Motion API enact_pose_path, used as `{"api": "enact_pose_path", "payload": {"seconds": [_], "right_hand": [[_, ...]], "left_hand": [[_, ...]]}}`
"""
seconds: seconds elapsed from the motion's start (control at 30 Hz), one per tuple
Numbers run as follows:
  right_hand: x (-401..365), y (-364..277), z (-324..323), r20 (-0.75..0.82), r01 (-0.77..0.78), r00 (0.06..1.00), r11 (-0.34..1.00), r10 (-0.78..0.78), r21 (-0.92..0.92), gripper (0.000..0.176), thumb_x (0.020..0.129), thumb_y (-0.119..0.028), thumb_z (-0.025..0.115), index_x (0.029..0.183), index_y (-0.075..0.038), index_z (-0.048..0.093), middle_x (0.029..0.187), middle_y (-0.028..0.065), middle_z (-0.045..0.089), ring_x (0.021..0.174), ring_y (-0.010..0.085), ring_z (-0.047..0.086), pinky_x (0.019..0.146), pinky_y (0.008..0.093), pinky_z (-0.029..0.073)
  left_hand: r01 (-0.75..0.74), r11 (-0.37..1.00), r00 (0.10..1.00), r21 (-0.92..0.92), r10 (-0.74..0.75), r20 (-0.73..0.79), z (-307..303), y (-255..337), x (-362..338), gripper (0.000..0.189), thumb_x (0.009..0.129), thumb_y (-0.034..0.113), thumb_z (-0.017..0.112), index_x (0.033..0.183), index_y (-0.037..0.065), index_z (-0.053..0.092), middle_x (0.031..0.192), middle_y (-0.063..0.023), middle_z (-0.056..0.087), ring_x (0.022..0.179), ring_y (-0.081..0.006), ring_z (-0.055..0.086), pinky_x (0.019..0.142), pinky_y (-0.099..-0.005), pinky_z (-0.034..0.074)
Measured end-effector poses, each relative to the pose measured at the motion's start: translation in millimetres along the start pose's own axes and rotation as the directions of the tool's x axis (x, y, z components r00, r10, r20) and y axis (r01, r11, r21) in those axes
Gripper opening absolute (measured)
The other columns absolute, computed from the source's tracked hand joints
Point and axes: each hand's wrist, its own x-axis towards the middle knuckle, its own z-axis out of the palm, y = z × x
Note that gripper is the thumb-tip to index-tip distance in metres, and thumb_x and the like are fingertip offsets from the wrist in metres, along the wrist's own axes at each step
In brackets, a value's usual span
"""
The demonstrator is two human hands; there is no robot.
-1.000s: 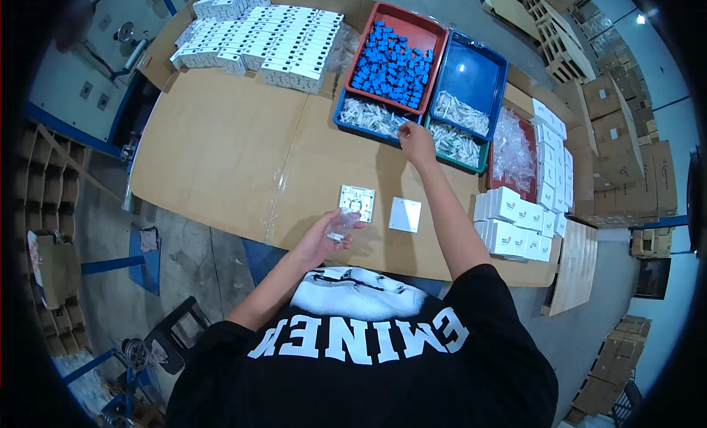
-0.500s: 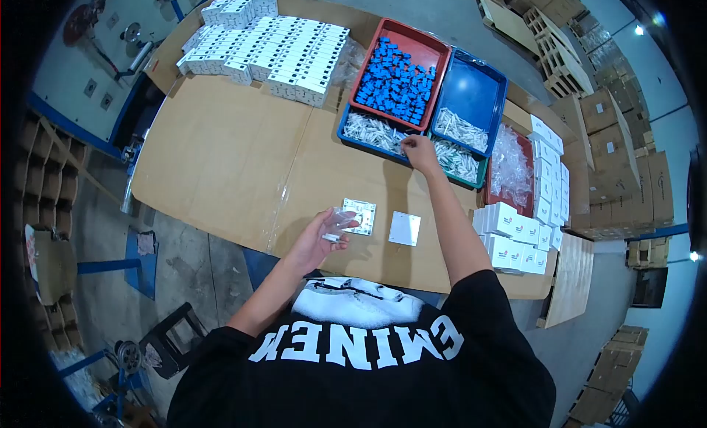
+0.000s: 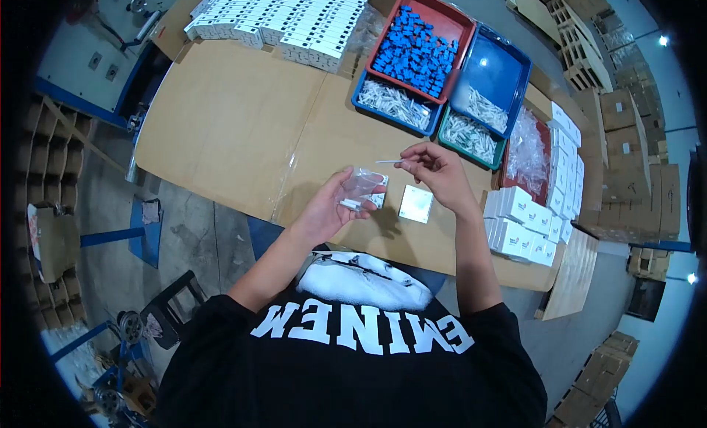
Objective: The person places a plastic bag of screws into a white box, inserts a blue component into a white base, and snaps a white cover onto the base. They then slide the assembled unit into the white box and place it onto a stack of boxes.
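My left hand [image 3: 328,205], palm up, has its fingers curled around a small clear plastic bag [image 3: 361,182]. A short white piece [image 3: 350,204] shows at the bag's lower end. Just to the right, my right hand [image 3: 440,178] pinches a thin white stick-shaped part [image 3: 387,161], which points left toward the bag above the table. Below my right hand a white square plate [image 3: 416,204] lies on the cardboard. Another square plate with markings [image 3: 381,198] is mostly hidden behind my left hand and the bag.
Beyond my hands stand a blue tray [image 3: 359,97] and a green tray [image 3: 482,163] of small white parts, a red tray [image 3: 454,29] of blue pieces, and another blue tray [image 3: 502,67]. White boxes [image 3: 515,222] are stacked right, more boxes [image 3: 309,49] at back left.
My right hand has come back from the blue tray toward my left hand, now with a thin white part in its fingers. My left hand has risen slightly with the bag.
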Motion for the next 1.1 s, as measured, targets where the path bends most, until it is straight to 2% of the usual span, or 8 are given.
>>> {"api": "enact_pose_path", "payload": {"seconds": [0.07, 0.17, 0.23, 0.47, 0.83, 0.97, 1.03, 1.1], "right_hand": [[-7.7, -14.4, 1.6, 0.006, -0.02, 1.0, 1.0, 0.02, 0.006, 0.009, 0.097, -0.007, 0.071, 0.102, -0.001, 0.077, 0.1, 0.0026, 0.075, 0.077, 0.0062, 0.06, 0.066, 0.0235, 0.046], [-8.7, -26.1, 2.5, 0.077, 0.08, 0.995, 0.944, -0.058, -0.32, 0.008, 0.094, -0.007, 0.073, 0.099, -0.002, 0.076, 0.097, 0.0032, 0.075, 0.075, 0.0074, 0.059, 0.067, 0.0253, 0.046], [-6.0, -27.6, 6.8, 0.194, 0.268, 0.958, 0.897, -0.21, -0.351, 0.009, 0.092, -0.007, 0.074, 0.099, -0.003, 0.076, 0.089, 0.0036, 0.074, 0.07, 0.0095, 0.057, 0.066, 0.0272, 0.046], [-5.8, -31.7, 37.8, 0.269, 0.072, 0.963, 0.96, 0.004, -0.271, 0.01, 0.091, -0.005, 0.074, 0.099, -0.001, 0.075, 0.082, 0.0013, 0.065, 0.07, 0.0058, 0.053, 0.062, 0.025, 0.041], [-12.4, -13.4, 28.7, 0.544, 0.387, 0.822, 0.866, -0.168, -0.316, 0.015, 0.098, -0.01, 0.065, 0.103, 0.003, 0.071, 0.118, 0.0109, 0.06, 0.109, 0.0185, 0.058, 0.09, 0.0304, 0.048], [-20.0, -23.0, 27.2, 0.476, 0.387, 0.857, 0.857, -0.197, -0.342, 0.019, 0.096, -0.013, 0.068, 0.105, 0.003, 0.072, 0.111, 0.0142, 0.064, 0.103, 0.0262, 0.064, 0.089, 0.0359, 0.052], [-20.9, -24.1, 25.3, 0.391, 0.238, 0.915, 0.919, -0.102, -0.315, 0.018, 0.096, -0.012, 0.069, 0.106, 0.003, 0.072, 0.104, 0.0115, 0.069, 0.094, 0.0215, 0.067, 0.08, 0.0336, 0.055], [-25.2, -25.4, 29.0, 0.336, 0.161, 0.94, 0.942, -0.056, -0.295, 0.016, 0.096, -0.011, 0.07, 0.105, 0.002, 0.072, 0.099, 0.0095, 0.07, 0.09, 0.0179, 0.068, 0.077, 0.0315, 0.055]], "left_hand": [[0.019, 1.0, 1.0, 0.024, -0.019, 0.021, 2.9, -1.9, 2.0, 0.062, 0.111, 0.049, 0.037, 0.144, -0.001, 0.054, 0.127, -0.0145, 0.07, 0.094, -0.0178, 0.071, 0.087, -0.0325, 0.057], [0.017, 0.998, 0.999, 0.057, -0.019, 0.035, 5.7, -5.8, 2.0, 0.061, 0.111, 0.049, 0.037, 0.145, 0.0, 0.053, 0.129, -0.015, 0.07, 0.099, -0.0199, 0.072, 0.088, -0.0338, 0.058], [0.012, 0.997, 0.999, 0.071, -0.015, 0.042, 7.1, -9.0, 2.0, 0.06, 0.111, 0.049, 0.037, 0.144, 0.002, 0.053, 0.129, -0.0156, 0.07, 0.104, -0.0216, 0.072, 0.089, -0.0352, 0.057], [0.026, 0.998, 1.0, 0.058, -0.027, 0.015, 6.6, -18.2, -6.1, 0.053, 0.11, 0.047, 0.041, 0.139, 0.005, 0.057, 0.129, -0.016, 0.069, 0.106, -0.0242, 0.072, 0.089, -0.0368, 0.058], [-0.014, 0.988, 0.998, 0.151, 0.024, -0.063, 2.5, -22.3, -8.1, 0.051, 0.111, 0.046, 0.042, 0.131, 0.003, 0.059, 0.117, -0.0143, 0.071, 0.097, -0.0265, 0.074, 0.08, -0.0354, 0.061], [-0.082, 0.973, 0.994, 0.217, 0.097, -0.059, 18.3, -21.3, -11.8, 0.053, 0.111, 0.046, 0.045, 0.133, 0.0, 0.059, 0.115, -0.0141, 0.072, 0.097, -0.0248, 0.075, 0.079, -0.0349, 0.062], [-0.212, 0.85, 0.955, 0.482, 0.284, -0.081, 21.8, -24.4, -12.4, 0.05, 0.111, 0.042, 0.05, 0.127, -0.003, 0.064, 0.112, -0.0125, 0.072, 0.098, -0.0221, 0.075, 0.079, -0.0341, 0.062], [-0.232, 0.846, 0.944, 0.481, 0.314, -0.098, 15.5, -24.9, -12.6, 0.045, 0.111, 0.038, 0.052, 0.123, -0.003, 0.067, 0.11, -0.0116, 0.073, 0.097, -0.0209, 0.075, 0.079, -0.0329, 0.062]]}}
